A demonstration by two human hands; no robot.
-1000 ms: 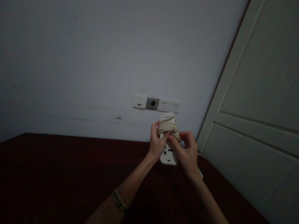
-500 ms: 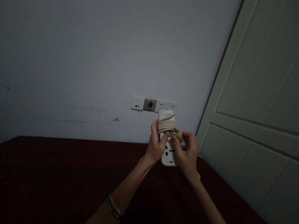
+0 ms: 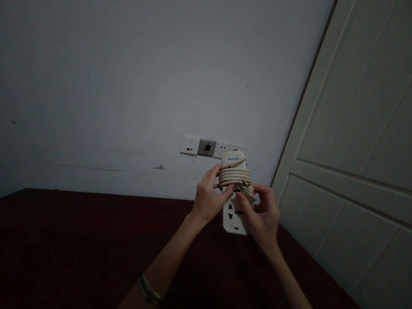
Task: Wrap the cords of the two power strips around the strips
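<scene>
I hold a white power strip [image 3: 235,217] upright in front of me, its beige cord [image 3: 234,177] wound several times round its upper half. My left hand [image 3: 208,197] grips the strip from the left, thumb on the coils. My right hand [image 3: 263,216] closes on the strip's right side and pinches the plug end of the cord [image 3: 248,191] at the coils. The strip's lower sockets face me.
A dark red table [image 3: 77,249] spreads below my arms. On the pale wall behind is a row of wall sockets [image 3: 210,147] with a grey switch plate. A cream panelled door [image 3: 371,139] stands at the right. The room is dim.
Both hands and the strip have shifted slightly right and down in view. The strip is tilted a little more, and my right fingers have moved onto the plug end.
</scene>
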